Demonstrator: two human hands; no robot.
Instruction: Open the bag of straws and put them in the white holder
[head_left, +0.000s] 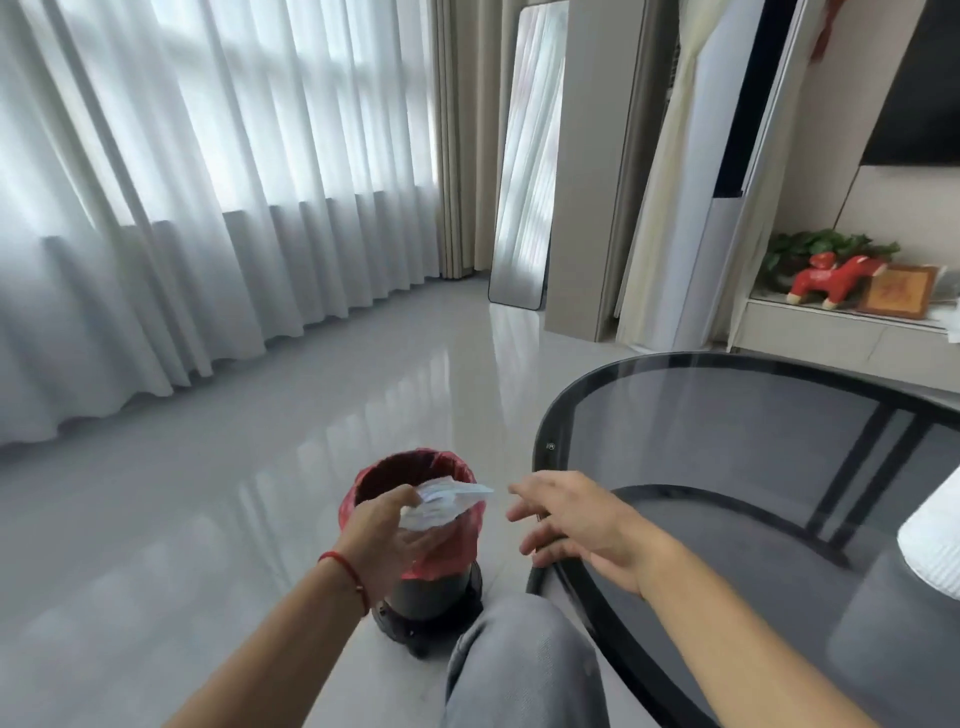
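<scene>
In the head view, a crumpled clear bag (441, 505) is pinched in the left hand (384, 535) over a red-lined bin (415, 525) on the floor, so the task is judged nearly finished, with only disposal left. No straws are seen, and the white holder (932, 535) is only partly visible on the glass counter (727, 467). The right hand (576, 519) is extended above the counter rim, its grip slack and empty.

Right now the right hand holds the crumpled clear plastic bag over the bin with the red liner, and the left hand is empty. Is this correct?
Not quite. The head view shows the left hand, the one with the red string bracelet, holding the crumpled clear plastic bag over the bin with the red liner. The right hand is the empty one, fingers spread, near the edge of the dark glass table.
</scene>
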